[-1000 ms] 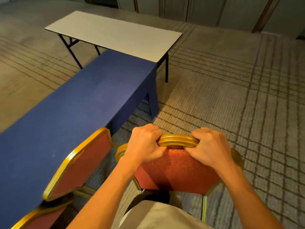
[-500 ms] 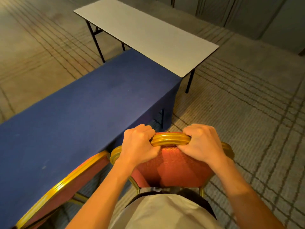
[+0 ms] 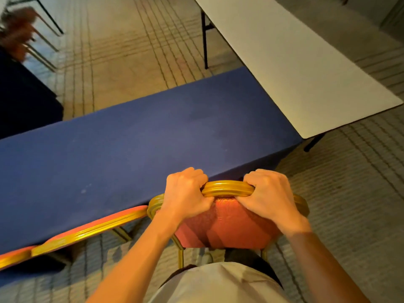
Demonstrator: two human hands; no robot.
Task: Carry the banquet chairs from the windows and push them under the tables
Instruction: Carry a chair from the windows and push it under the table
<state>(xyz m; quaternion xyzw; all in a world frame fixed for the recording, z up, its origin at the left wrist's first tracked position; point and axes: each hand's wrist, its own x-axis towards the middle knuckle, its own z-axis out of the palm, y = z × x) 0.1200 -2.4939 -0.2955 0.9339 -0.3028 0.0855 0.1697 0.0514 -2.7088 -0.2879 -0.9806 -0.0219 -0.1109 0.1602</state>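
Observation:
A banquet chair with a gold frame and red padded back stands right in front of me, its top rail level with the near edge of the blue-covered table. My left hand and my right hand both grip that gold top rail, one at each side. The seat is hidden below the backrest and the table edge. Another red and gold chair stands to its left, tucked against the same table.
A bare white folding table with black legs joins the blue table at its far right end. Blurred red chairs and a dark blue table sit at the far left. Patterned carpet lies to the right.
The chair in my hands has come up to the blue table's near edge, and my view has swung left to face the table square on. Both hands kept their grip.

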